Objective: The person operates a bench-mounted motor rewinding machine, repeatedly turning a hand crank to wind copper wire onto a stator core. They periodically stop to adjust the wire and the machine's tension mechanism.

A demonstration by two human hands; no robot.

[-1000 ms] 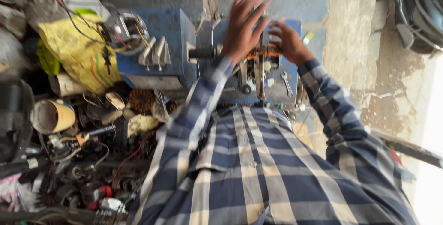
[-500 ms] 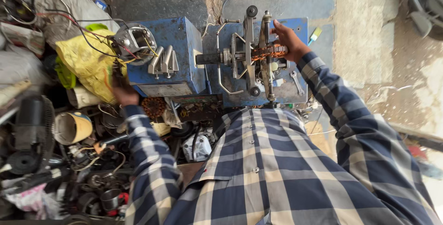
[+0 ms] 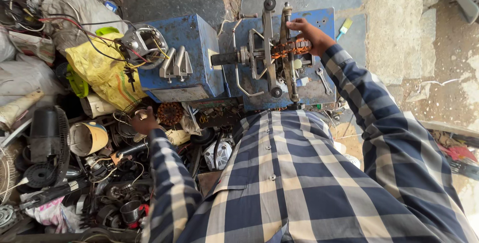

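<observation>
One blue machine sits on the floor, with one metal frame on its shaft. One yellow sack lies beside it. One copper coil sits in the frame; the right hand rests curled on it, grip partly hidden. The left hand reaches into the scrap pile, fingers folded around something too small to make out.

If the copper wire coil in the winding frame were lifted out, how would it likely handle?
The copper coil under the right hand looks tightly wound, so probably heavy for its size. Its loose strands would likely flex or spring apart if gripped carelessly. The metal frame pins it, so it seems unlikely to roll.
</observation>
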